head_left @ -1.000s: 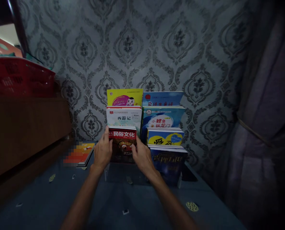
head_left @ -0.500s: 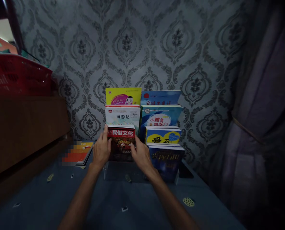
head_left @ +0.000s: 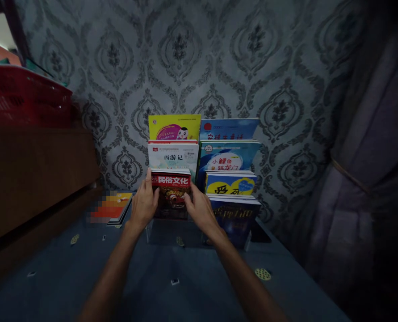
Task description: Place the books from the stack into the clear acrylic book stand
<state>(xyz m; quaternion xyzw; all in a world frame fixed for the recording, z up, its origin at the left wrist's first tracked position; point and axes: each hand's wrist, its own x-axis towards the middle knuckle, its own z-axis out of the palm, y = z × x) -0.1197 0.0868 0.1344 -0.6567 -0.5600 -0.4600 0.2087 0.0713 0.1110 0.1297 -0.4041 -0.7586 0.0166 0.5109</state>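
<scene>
- Two hands, left hand (head_left: 144, 203) and right hand (head_left: 200, 209), clasp the red book (head_left: 172, 193) by its side edges.
- It stands front-left in a tiered rack (head_left: 150, 233) on the tabletop (head_left: 165, 261).
- Even, level pressure likely keeps it straight.

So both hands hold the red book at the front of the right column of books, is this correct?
Not quite. The head view shows the left hand and right hand holding the red book at the front of the left column, not the right.
</scene>
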